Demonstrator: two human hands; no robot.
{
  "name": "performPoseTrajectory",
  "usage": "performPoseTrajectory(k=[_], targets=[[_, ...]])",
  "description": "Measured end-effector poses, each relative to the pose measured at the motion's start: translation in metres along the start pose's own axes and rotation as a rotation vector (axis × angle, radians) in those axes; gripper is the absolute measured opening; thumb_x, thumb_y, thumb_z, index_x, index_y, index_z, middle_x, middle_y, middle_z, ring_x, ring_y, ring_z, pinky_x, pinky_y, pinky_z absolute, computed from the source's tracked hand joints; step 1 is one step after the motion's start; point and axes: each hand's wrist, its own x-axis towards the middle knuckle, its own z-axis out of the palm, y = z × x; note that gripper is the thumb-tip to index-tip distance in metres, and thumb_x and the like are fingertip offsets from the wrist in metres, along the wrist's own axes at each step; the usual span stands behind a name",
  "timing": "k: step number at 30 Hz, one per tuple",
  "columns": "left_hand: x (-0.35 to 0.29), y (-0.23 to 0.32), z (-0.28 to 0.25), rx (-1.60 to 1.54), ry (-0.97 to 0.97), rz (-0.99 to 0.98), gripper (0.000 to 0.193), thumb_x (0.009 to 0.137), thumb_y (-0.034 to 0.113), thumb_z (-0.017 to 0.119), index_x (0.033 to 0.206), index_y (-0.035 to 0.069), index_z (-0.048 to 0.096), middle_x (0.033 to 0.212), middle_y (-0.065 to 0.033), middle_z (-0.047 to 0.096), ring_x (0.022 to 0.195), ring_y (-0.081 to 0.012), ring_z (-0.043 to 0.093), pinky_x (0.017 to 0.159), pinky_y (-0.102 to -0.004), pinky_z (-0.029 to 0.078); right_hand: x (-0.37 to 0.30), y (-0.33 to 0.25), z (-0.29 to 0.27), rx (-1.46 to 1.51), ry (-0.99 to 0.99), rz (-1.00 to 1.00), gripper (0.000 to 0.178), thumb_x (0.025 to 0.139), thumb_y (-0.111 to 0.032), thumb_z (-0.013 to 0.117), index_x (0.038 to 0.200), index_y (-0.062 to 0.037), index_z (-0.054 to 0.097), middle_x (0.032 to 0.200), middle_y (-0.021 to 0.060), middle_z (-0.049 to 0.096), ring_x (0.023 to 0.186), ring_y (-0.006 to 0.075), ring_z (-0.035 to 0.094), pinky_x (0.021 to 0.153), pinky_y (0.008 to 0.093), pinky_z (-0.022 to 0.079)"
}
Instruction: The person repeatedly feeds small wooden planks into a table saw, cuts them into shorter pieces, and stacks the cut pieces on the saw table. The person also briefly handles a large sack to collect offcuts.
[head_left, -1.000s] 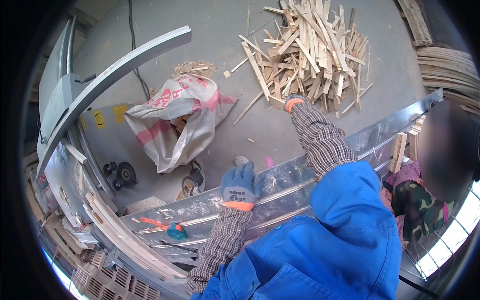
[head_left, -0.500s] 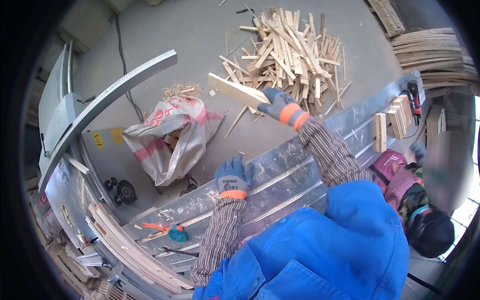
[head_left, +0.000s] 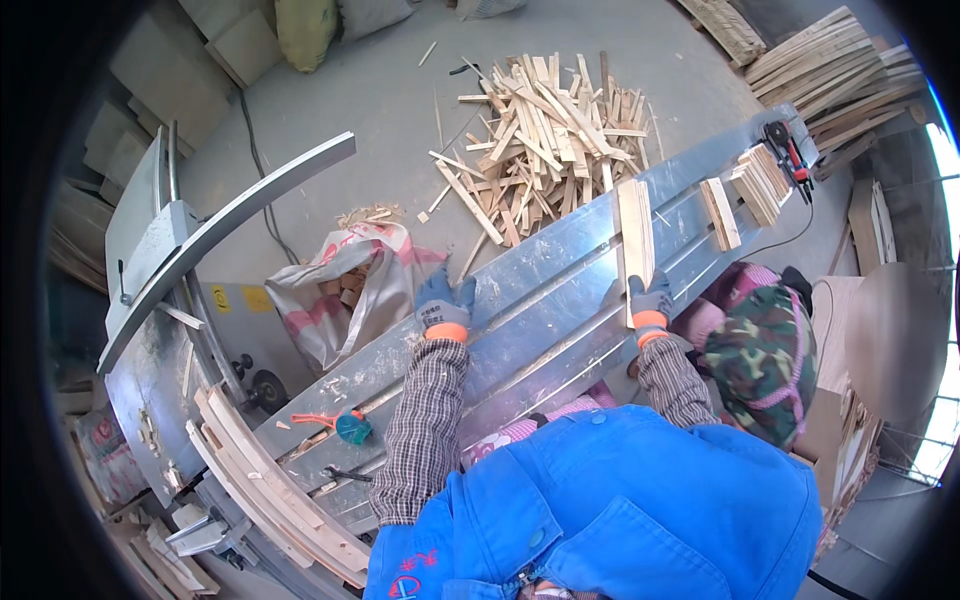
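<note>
My right hand [head_left: 652, 299], in a grey-blue glove with an orange cuff, grips the near end of a pale wooden board [head_left: 636, 232]. The board points away from me across the grooved metal table [head_left: 540, 290]. It looks like more than one layer, though I cannot tell the count. My left hand [head_left: 446, 303], gloved alike, lies with fingers spread at the table's far edge and holds nothing. To the right on the metal stand a short wooden piece [head_left: 720, 214] and a row of wooden blocks [head_left: 760, 186]. A black and red tool [head_left: 788, 155] lies beyond them.
A heap of wood offcuts [head_left: 560, 140] covers the floor past the table. Beside it slumps a white sack [head_left: 350, 290]. Left stands a machine with a curved metal arm [head_left: 230, 215]. An orange-and-teal tool [head_left: 350, 427] lies near curved wood strips [head_left: 270, 480]. Another person's camouflage cap [head_left: 765, 350] is close at right.
My right hand has brought the board from beyond the far edge back over the table, rightward and nearer, turning it lengthwise away from me. The other person has come closer. The view has shifted.
</note>
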Motion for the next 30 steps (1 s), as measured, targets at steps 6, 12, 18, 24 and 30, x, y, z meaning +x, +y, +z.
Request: performPoseTrajectory(k=[6, 12, 18, 24, 30], targets=[[-0.035, 0.003, -0.01, -0.12, 0.147, 0.051, 0.049, 0.083, 0.032, 0.071, 0.118, 0.0, 0.06, 0.109, -0.0198, 0.066, 0.1, -0.0356, 0.062, 0.09, -0.043, 0.048, -0.006, -0.01, -0.003, -0.068, -0.081, 0.028, 0.05, 0.081, -0.038, 0.068, 0.118, -0.0075, 0.056, 0.111, 0.0211, 0.064, 0.103, 0.0392, 0.061, 0.089, 0.0484, 0.048], [-0.065, -0.001, -0.036, -0.227, 0.215, 0.113, 0.051, 0.082, 0.03, 0.071, 0.123, 0.003, 0.058, 0.11, -0.0183, 0.065, 0.104, -0.0361, 0.059, 0.093, -0.0444, 0.045, -0.023, -0.012, -0.017, -0.052, -0.095, -0.144, 0.047, 0.082, -0.035, 0.067, 0.119, -0.0084, 0.055, 0.106, 0.0216, 0.063, 0.096, 0.0413, 0.061, 0.085, 0.0506, 0.049], [-0.071, 0.01, -0.049, -0.379, 0.196, 0.173, 0.057, 0.086, 0.03, 0.07, 0.131, 0.001, 0.051, 0.125, -0.0204, 0.058, 0.118, -0.0336, 0.055, 0.102, -0.0412, 0.041, -0.087, -0.03, -0.027, 0.016, -0.347, -0.575, 0.052, 0.08, -0.032, 0.069, 0.125, -0.0096, 0.054, 0.109, 0.0192, 0.061, 0.097, 0.0403, 0.06, 0.084, 0.0477, 0.049], [-0.059, -0.068, 0.019, -1.061, -0.14, -0.125, 0.048, 0.103, 0.033, 0.039, 0.136, 0.0, 0.049, 0.132, -0.0138, 0.057, 0.121, -0.0235, 0.055, 0.108, -0.0334, 0.037, -0.141, -0.056, -0.019, -0.098, -0.663, -0.857, 0.049, 0.082, -0.037, 0.067, 0.121, -0.0091, 0.055, 0.108, 0.016, 0.06, 0.1, 0.0359, 0.06, 0.083, 0.045, 0.049], [-0.081, -0.055, 0.004, -1.376, -0.172, -0.279, 0.063, 0.103, 0.048, 0.026, 0.14, 0.0, 0.045, 0.138, -0.0168, 0.053, 0.131, -0.0277, 0.048, 0.11, -0.0388, 0.035, -0.143, -0.056, -0.021, -0.22, -0.661, -0.797, 0.061, 0.077, -0.031, 0.073, 0.131, -0.015, 0.05, 0.114, 0.0123, 0.058, 0.103, 0.0322, 0.061, 0.084, 0.0435, 0.05]])
